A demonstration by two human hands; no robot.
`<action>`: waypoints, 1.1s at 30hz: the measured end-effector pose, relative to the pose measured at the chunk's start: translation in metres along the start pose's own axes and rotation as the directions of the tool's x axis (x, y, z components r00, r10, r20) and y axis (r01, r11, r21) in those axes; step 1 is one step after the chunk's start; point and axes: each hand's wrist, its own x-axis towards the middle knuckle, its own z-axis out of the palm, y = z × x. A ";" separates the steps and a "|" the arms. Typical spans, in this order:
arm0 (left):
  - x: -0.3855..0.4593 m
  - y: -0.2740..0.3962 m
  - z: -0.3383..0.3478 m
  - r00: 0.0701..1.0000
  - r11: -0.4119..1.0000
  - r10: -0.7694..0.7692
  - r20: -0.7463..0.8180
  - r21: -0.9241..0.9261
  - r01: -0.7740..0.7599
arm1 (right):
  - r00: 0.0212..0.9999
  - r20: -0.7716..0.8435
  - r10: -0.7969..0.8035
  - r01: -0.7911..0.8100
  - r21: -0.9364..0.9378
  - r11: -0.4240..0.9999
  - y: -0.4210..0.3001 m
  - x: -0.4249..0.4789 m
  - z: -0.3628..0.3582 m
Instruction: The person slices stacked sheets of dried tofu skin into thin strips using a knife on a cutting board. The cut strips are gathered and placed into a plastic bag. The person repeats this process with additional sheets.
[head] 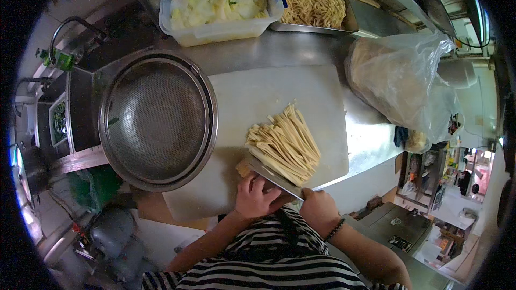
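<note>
My right hand is closed around the handle of a kitchen knife at the near edge of a white cutting board. The knife's blade slants up and left along the near side of a heap of pale yellow strips, which look like tofu skin or noodles. My left hand rests with bent fingers beside the blade, on a brownish uncut piece partly hidden by the fingers and the knife. Its thumb points toward the blade.
Left of the heap, a perforated metal colander overlaps the board. Beyond the board stand a plastic tub of cut cabbage and a metal tray of shredded strips. A filled clear plastic bag lies at the right. Sinks and a faucet are at far left.
</note>
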 end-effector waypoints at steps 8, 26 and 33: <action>0.009 0.007 -0.017 1.000 0.998 0.000 0.018 -0.060 0.001 | 0.993 -0.048 -0.106 0.104 -0.040 0.994 -0.011 0.020 -0.004; -0.016 0.004 0.008 0.992 0.995 -0.100 0.082 0.035 0.097 | 0.979 -0.164 -0.124 0.127 0.005 0.992 0.028 -0.054 0.004; -0.019 0.003 0.006 0.987 0.992 -0.126 0.102 -0.011 0.128 | 0.995 -0.077 -0.061 0.058 -0.035 0.998 0.023 -0.051 -0.002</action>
